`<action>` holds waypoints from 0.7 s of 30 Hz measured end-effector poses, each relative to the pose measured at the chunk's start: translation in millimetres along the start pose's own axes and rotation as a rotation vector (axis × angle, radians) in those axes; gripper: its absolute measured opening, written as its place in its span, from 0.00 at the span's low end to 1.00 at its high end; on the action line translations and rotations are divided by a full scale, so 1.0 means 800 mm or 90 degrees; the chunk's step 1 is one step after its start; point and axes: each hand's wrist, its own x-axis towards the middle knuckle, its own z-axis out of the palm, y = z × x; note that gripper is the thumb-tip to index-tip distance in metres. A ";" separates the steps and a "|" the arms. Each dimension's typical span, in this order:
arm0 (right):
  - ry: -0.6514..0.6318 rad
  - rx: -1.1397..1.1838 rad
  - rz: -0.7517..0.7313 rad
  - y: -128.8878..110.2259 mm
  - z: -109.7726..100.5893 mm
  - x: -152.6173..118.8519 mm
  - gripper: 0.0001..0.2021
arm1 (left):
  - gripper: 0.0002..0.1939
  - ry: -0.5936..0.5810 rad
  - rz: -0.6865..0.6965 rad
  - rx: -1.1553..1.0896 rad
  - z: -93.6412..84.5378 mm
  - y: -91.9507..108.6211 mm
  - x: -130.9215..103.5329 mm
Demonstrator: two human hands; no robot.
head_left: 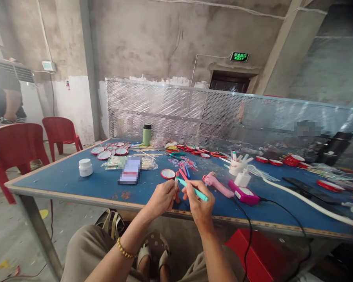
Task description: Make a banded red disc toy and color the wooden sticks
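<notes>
My left hand (164,194) is closed on a small flat stick (177,178) that points up and has reddish and greenish parts. My right hand (200,201) grips a turquoise marker pen (201,195), its tip end close to the stick; whether they touch I cannot tell. Both hands are above the front edge of the blue table (100,192). Just beyond them lie a round red-rimmed piece (168,174) with a pale face, and red and blue pens (187,171). A pile of small pink and blue loops (184,162) lies behind.
Left of my hands are a phone (130,171) and a white jar (85,167). Right are a pink glue gun (219,185), a magenta box (243,192) with a black cable, and a white cup (237,166) of pens. A green bottle (147,135) stands behind, before a perforated metal screen (164,105).
</notes>
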 end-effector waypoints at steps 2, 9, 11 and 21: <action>-0.004 -0.001 0.000 -0.001 0.000 0.000 0.10 | 0.19 0.001 0.000 0.002 0.000 0.001 0.000; 0.001 -0.007 -0.005 -0.003 0.001 0.000 0.10 | 0.19 0.004 0.000 0.000 0.000 0.003 0.000; 0.010 -0.008 -0.006 -0.002 0.001 0.000 0.09 | 0.18 0.004 -0.002 -0.001 0.000 0.002 -0.001; 0.005 -0.014 -0.001 -0.003 -0.001 0.000 0.10 | 0.19 -0.003 -0.004 -0.006 -0.001 0.003 0.000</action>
